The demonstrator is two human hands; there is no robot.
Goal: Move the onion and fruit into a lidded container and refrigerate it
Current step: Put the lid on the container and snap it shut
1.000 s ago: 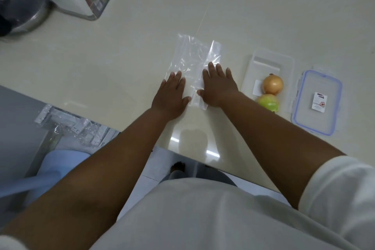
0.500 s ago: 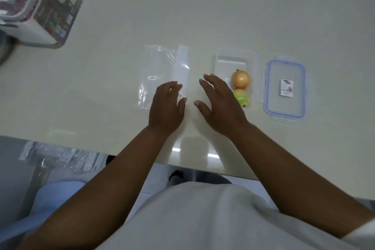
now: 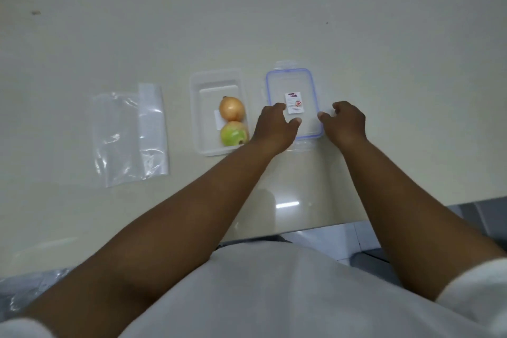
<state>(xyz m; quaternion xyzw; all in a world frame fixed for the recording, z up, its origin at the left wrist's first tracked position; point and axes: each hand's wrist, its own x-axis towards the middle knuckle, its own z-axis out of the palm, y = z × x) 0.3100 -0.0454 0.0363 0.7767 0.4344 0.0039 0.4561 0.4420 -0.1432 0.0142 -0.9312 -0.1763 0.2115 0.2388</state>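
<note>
Countertop [image 3: 274, 22]: both hands, left [image 3: 275, 129] and right [image 3: 346, 123], left the bag [image 3: 129, 134], now half-curled, empty, flanking lid [image 3: 299, 85].

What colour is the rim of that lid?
The lid has a blue rim around clear plastic, seen in the head view.

We see the onion [image 3: 231, 108] and green fruit [image 3: 234, 133] touching inside the open clear container [image 3: 216, 77] on the pale counter [image 3: 247, 8]. Just right of it lies the blue-rimmed lid [image 3: 289, 82], with our left hand [image 3: 275, 125] and right hand [image 3: 347, 121] curled at its two sides. A clear bag [image 3: 129, 134] lies flat to the left
</note>
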